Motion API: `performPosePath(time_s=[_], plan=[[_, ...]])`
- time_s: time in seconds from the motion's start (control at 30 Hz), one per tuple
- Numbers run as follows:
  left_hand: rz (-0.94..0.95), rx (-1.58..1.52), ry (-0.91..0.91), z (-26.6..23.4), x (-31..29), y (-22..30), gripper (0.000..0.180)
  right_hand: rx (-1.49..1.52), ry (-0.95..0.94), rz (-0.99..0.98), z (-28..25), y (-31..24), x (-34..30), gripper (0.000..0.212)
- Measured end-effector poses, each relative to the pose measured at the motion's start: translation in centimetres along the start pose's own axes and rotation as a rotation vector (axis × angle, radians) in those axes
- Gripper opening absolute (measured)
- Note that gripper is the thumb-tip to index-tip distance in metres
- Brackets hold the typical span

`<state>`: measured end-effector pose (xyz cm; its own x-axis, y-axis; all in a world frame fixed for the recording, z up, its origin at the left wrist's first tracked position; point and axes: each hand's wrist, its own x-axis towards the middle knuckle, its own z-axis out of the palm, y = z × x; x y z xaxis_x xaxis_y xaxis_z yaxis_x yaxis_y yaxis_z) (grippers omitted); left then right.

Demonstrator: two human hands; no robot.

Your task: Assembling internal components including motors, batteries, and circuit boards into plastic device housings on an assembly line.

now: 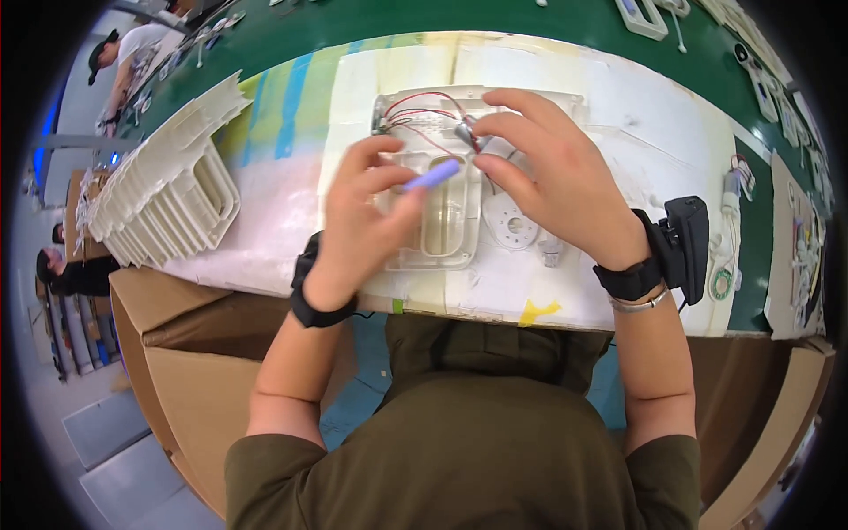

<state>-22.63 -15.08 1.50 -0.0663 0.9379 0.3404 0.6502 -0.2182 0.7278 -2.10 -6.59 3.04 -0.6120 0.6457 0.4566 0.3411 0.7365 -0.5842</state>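
My left hand [369,208] is closed on a smooth lavender cylinder [433,174] that looks like a battery cell, slightly blurred. It is held over a white plastic housing [459,259] with a long oval recess. Just to the right, my right hand [556,168] pinches a small silver part [467,132], perhaps a motor, between bent fingers. Red wires [435,94] arc from that part to the housing's upper left corner. Below my right palm lies a white round disc [511,222] with holes, and beside it a small clear piece [551,253].
Nested white housings [168,190] are stacked at the left on the paint-stained board [618,291]. Cardboard boxes [208,375] stand below both sides of the bench. A wired part [731,199] lies at the right. Co-workers [132,53] are at the far left.
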Motion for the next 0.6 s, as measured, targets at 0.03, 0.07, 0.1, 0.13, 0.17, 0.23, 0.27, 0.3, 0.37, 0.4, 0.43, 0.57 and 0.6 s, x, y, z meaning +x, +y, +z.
performPosePath(time_s=[0.03,0.07,0.1,0.13,0.17,0.23,0.27,0.3,0.37,0.4,0.43,0.57,0.6], plan=[[-0.163,-0.142,0.005,-0.9,-0.1,0.1,0.009,-0.026,0.023,-0.069,-0.1,-0.4,0.6,0.027],[-0.239,-0.307,0.053,-1.3,0.0,0.1,0.009,-0.052,0.046,-0.140,0.1,-0.8,1.1,0.029],[-0.311,-0.473,0.101,-1.5,0.2,0.3,0.009,-0.056,0.048,-0.141,0.4,-1.2,1.6,0.029],[-0.309,-0.472,0.098,-1.6,0.5,0.4,0.009,-0.130,0.019,-0.162,1.0,-1.6,2.1,0.027],[-0.445,-0.689,0.066,-1.6,0.8,0.6,0.010,-0.203,-0.011,-0.184,1.6,-2.0,2.5,0.024],[-0.578,-0.904,0.026,-1.7,1.0,1.0,0.010,-0.162,-0.029,-0.222,3.7,-1.0,3.8,0.023],[-0.425,-0.590,-0.015,-1.6,0.9,1.3,0.011,-0.122,-0.050,-0.263,4.3,-0.5,4.2,0.021],[-0.275,-0.278,-0.048,-1.5,0.6,1.4,0.012,-0.118,-0.054,-0.265,4.5,-0.9,4.1,0.021],[-0.084,0.059,0.020,-1.1,0.8,2.2,0.014,-0.235,-0.081,-0.322,4.4,-1.9,3.9,0.019],[-0.034,0.139,0.011,-1.2,0.8,2.5,0.017,-0.230,-0.085,-0.325,4.4,-2.0,4.0,0.019],[0.015,0.219,0.001,-1.3,0.7,2.6,0.019,-0.122,-0.145,-0.233,4.4,-1.9,4.2,0.027],[-0.297,-0.333,0.157,-1.3,0.6,1.4,0.022,0.059,-0.008,-0.158,1.2,-0.8,4.4,0.051],[-0.365,-0.494,0.160,-1.8,1.0,2.2,0.029,-0.022,-0.054,-0.126,0.9,-0.9,4.4,0.064]])
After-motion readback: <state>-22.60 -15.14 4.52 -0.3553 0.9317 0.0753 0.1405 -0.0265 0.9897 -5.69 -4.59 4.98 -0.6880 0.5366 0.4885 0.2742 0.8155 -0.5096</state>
